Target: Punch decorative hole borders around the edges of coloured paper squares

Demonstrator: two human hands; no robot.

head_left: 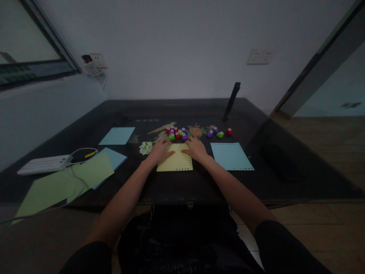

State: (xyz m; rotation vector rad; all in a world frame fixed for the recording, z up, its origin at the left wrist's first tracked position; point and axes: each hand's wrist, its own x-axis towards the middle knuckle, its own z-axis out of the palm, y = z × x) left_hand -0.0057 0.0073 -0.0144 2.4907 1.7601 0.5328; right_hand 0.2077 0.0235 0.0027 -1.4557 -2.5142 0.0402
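Note:
My left hand (159, 152) rests on the upper left part of a pale yellow sheet of paper (178, 161), its fingers stretched forward. At the sheet's upper right lies my right hand (196, 149), also with fingers extended. Small dark marks, like punched holes, run along the sheet's edges. Just beyond my fingertips sits a cluster of small round red, green and purple pieces with eye-like white tops (177, 135). Beside my left hand is a pale flower-shaped cluster (146, 148). A light blue sheet (232, 156) with similar edge marks lies right of my right hand.
Several more round pieces (219, 134) sit behind the right blue sheet. Another blue sheet (117, 136) lies at the back left. Green sheets (54, 188), a white power strip (45, 164) and its cable are at left. A black upright (232, 101) stands at the back right.

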